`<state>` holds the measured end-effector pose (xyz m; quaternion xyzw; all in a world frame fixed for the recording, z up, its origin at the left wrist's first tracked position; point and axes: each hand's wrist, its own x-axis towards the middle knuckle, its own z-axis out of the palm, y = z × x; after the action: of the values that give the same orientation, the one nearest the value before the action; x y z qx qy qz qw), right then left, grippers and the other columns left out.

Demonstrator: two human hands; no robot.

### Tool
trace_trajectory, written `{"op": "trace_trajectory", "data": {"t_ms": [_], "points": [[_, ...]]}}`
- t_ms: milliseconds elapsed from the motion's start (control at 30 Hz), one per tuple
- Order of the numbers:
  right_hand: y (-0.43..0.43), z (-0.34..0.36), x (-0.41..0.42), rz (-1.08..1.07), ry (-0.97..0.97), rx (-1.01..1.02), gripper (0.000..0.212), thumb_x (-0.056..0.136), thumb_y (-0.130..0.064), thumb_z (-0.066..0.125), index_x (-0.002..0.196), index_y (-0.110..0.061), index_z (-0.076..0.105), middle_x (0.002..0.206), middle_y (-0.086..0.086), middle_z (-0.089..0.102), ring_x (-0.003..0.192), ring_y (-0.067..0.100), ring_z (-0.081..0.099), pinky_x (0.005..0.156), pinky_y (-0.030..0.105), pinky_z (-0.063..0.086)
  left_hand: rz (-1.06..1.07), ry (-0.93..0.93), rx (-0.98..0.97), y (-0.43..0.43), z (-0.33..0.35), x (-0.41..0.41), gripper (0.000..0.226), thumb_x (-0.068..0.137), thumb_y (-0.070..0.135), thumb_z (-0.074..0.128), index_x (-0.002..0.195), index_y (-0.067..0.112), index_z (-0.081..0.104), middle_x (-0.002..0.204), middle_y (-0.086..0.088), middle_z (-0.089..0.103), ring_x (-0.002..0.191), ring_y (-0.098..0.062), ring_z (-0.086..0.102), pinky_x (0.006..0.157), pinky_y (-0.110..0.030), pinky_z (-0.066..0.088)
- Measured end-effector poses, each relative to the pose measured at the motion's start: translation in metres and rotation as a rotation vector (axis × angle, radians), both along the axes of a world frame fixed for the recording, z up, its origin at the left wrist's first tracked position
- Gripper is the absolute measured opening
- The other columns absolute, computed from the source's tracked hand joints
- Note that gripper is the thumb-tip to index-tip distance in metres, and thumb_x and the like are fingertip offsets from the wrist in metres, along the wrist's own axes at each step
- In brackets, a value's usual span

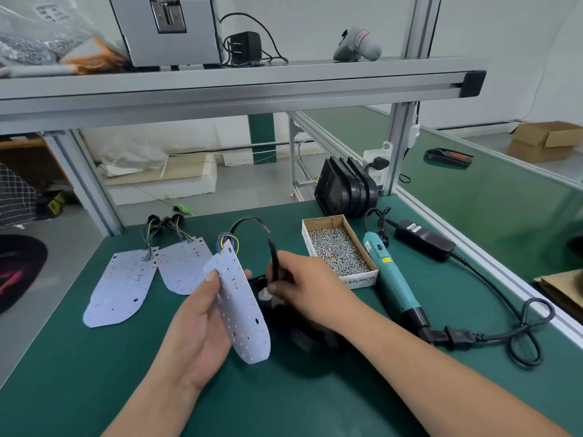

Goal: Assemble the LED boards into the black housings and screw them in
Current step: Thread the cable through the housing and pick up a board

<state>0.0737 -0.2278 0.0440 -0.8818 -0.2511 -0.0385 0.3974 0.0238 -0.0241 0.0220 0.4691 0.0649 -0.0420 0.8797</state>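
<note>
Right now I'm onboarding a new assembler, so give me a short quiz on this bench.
1. True or false: the electric screwdriver lies on the mat, in neither hand.
2. How many LED boards lie flat on the mat, unheld? A one, B two, C four.
3. Fill in: the left hand holds an LED board; the right hand pinches a black ____.
Key: 1 true; 2 B; 3 cable.
</note>
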Motion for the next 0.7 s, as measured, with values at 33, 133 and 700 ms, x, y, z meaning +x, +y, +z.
{"op": "trace_trajectory", "data": {"t_ms": [33,133,700], "points": [[-0.002,0.001,0.002,0.008,0.056,0.033,0.017,0.089,-0.013,0.074,0.091,-0.023,0.06,0.078,-0.004,0.066,0.076,0.015,0.062,0.075,0.038,0.051,-0.004,-0.006,-0.007,-0.001,-0.001,0.0,0.055,0.107,0.044,0.048,0.144,0.004,0.06,0.131,-0.01,0.073,0.088,-0.016,0.073,0.067,-0.031,0.062],[-0.006,0.003,0.005,-0.007,0.12,0.067,0.016,0.088,-0.012,0.076,0.092,-0.021,0.064,0.075,-0.005,0.065,0.07,0.008,0.059,0.07,0.033,0.048,-0.013,-0.032,-0.01,-0.003,-0.002,0.001,0.051,0.106,0.043,0.05,0.14,0.008,0.065,0.134,-0.013,0.072,0.091,-0.015,0.074,0.068,-0.032,0.062],[0.008,0.009,-0.009,-0.013,0.05,-0.103,0.014,0.092,-0.025,0.072,0.102,-0.022,0.062,0.087,-0.008,0.068,0.087,0.022,0.064,0.078,0.043,0.053,0.035,-0.082,0.077,-0.01,0.0,-0.003,0.041,0.105,0.039,0.052,0.132,0.017,0.074,0.146,-0.017,0.064,0.128,-0.029,0.064,0.114,-0.055,0.045]]}}
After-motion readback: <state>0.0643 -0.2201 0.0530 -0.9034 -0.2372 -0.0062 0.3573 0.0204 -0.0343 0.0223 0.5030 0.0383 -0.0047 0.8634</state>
